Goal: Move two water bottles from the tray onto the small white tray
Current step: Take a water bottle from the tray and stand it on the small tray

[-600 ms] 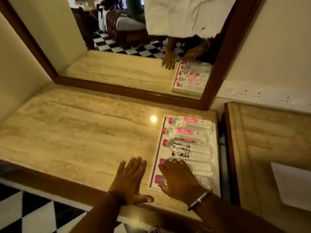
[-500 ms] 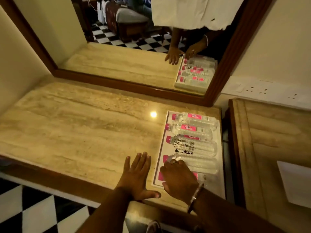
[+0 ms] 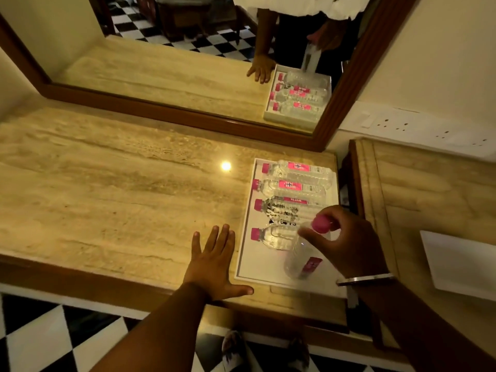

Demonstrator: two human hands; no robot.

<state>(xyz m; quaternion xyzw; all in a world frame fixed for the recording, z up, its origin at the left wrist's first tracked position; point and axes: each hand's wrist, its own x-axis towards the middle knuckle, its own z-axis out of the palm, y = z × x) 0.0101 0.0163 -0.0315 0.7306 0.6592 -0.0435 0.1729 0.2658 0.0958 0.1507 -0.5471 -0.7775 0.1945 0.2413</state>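
A white tray (image 3: 248, 244) lies at the right end of a marble counter. Several clear water bottles with pink caps rest on their sides in it. My right hand (image 3: 349, 240) holds one water bottle (image 3: 302, 260) by its neck, just under the pink cap, lifted upright above the tray's near end. My left hand (image 3: 214, 260) lies flat on the counter just left of the tray, fingers spread. The small white tray (image 3: 461, 264) sits on the neighbouring counter at the right edge, partly cut off.
A wood-framed mirror (image 3: 166, 114) stands along the back of the counter (image 3: 107, 200) and reflects the tray and hands. A second marble counter (image 3: 424, 200) adjoins on the right across a narrow gap. Wall sockets (image 3: 418, 127) are behind it. Checkered floor lies below.
My right hand has closed on the nearest bottle and raised it upright off the tray. The left hand has stayed flat on the counter. The camera has moved closer and lower.
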